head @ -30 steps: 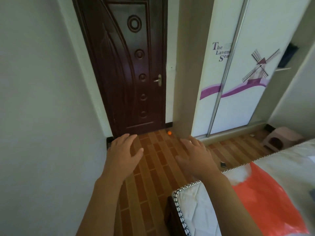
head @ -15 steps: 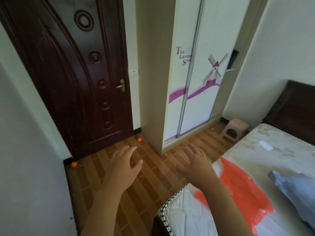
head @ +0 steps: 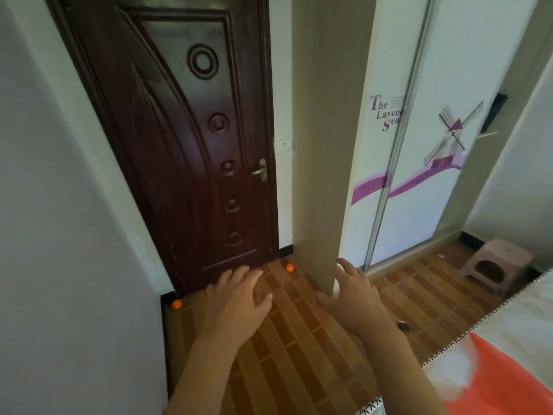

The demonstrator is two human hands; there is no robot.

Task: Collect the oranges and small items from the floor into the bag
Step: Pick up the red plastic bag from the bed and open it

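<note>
On wood-plank floor (head: pixel 299 339), round oranges (head: pixel 289 268)

The bed (head: pixel 520 319) and the orange-red sheet (head: pixel 508 381) on it are cut off by the edge at 4 o'clock. A small dark item (head: pixel 404 326) just beside the right wrist is too small to identify. The pale speck (head: pixel 441 256) at 3 o'clock, by the wardrobe (head: pixel 419 163), is too.

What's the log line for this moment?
left hand: open, empty | right hand: open, empty | oranges: one by door, one in corner | bag: unseen
</note>
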